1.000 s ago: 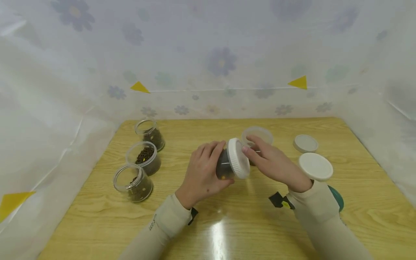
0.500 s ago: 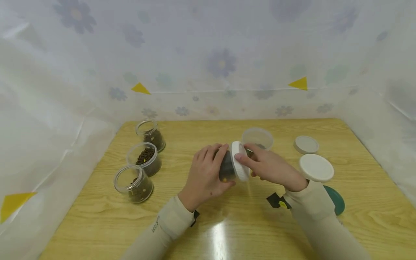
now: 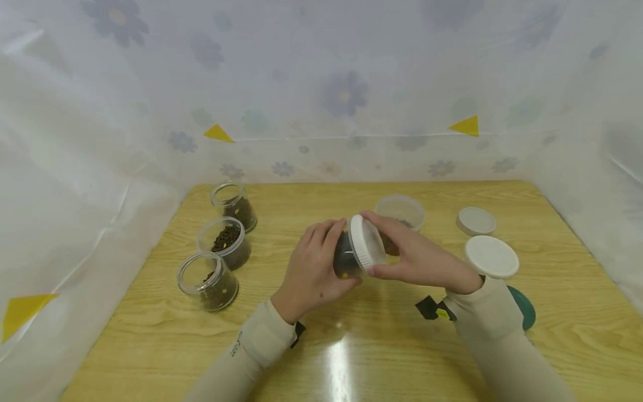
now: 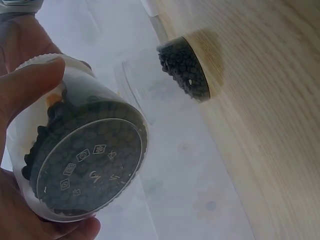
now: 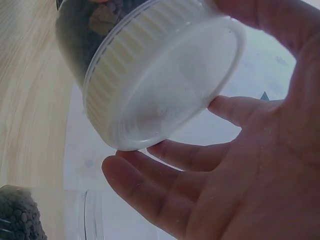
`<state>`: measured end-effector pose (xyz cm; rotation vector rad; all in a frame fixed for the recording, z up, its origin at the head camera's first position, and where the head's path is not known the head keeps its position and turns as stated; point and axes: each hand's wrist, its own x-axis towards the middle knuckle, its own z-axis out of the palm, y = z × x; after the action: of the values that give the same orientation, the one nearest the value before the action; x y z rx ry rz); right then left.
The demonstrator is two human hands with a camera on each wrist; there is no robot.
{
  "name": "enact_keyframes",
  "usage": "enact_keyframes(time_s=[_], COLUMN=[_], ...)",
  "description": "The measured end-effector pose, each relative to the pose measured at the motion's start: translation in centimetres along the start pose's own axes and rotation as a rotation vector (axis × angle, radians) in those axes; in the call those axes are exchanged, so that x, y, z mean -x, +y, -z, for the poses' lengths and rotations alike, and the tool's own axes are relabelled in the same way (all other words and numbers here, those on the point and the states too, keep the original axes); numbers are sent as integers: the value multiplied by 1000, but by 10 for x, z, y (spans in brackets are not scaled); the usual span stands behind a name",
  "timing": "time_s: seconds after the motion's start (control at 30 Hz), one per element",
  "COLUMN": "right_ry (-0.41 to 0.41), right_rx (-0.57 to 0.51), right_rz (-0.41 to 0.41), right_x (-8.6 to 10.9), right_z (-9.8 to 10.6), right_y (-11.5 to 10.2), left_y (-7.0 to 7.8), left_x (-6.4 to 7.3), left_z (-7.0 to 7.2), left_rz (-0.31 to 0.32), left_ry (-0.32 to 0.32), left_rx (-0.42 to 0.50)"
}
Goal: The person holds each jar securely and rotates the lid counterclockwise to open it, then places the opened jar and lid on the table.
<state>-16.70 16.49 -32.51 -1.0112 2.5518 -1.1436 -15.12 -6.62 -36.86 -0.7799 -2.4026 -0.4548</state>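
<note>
My left hand [image 3: 313, 267] grips a clear jar [image 3: 345, 258] of dark pellets, tilted on its side above the table. The left wrist view shows the jar's base [image 4: 92, 167], embossed with symbols, and dark pellets through it. A white ribbed lid [image 3: 368, 243] sits on the jar's mouth, facing right. Around the lid's rim my right hand [image 3: 424, 255] spreads, its thumb at the lower edge and fingers at the upper. In the right wrist view the fingertips [image 5: 120, 167] touch the lid's edge, with the palm away from its face.
At left stand open jars of pellets: a back jar [image 3: 237, 211], a wide tub [image 3: 235, 254] and a front jar [image 3: 218, 293]. Behind my right hand is a clear tub [image 3: 400, 207]. At right lie a small lid [image 3: 476, 221], a white lid [image 3: 491, 257] and a green lid [image 3: 522, 308].
My right hand has shifted its hold: the thumb moved from the lid's face down to its lower edge, and the fingers moved to the upper rim. The left hand keeps holding the jar.
</note>
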Motion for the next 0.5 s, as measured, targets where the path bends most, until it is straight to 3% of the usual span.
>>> enact_keyframes(time_s=[0.27, 0.5], right_ry=[7, 86], right_rx=[-20, -36], right_rz=[4, -47], right_x=[0, -1], right_z=[0, 0], right_y=[0, -2], left_y=[-1, -2], left_x=[-1, 0], left_z=[1, 1], left_rz=[-4, 21], left_ry=[20, 6], left_rx=[-25, -40])
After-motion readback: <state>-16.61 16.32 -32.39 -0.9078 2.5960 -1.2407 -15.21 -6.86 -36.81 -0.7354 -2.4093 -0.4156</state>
